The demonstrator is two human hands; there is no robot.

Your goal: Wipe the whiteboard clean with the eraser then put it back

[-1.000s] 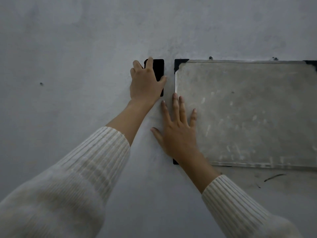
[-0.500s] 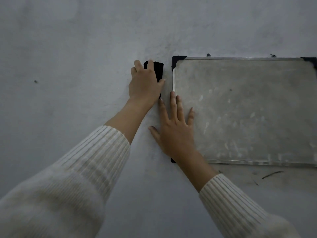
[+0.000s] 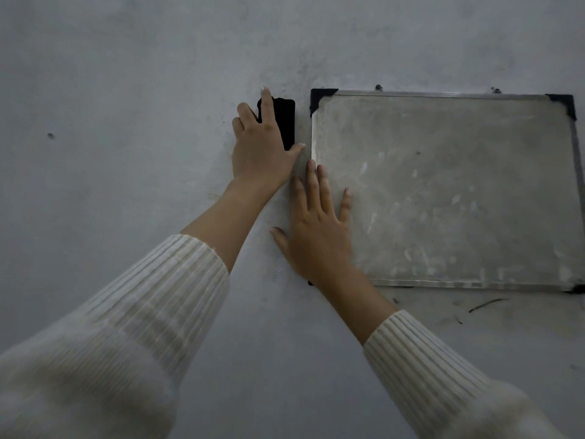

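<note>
Eraser [image 3: 286, 122], at nine o'clock of the whiteboard [image 3: 443, 185]: probably light and stiff.
My left hand [image 3: 260, 150] fingers pinch its long sides; right hand [image 3: 319, 236] lies spread flat on the whiteboard.

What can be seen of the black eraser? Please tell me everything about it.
The eraser is a plain black oblong with rounded corners; its material is unclear. It stands upright on the grey surface, just left of the top left corner of the whiteboard, not touching it. The left hand covers its left and lower parts: index finger along it, other fingers curled at its left edge, thumb by its lower right corner.
</note>
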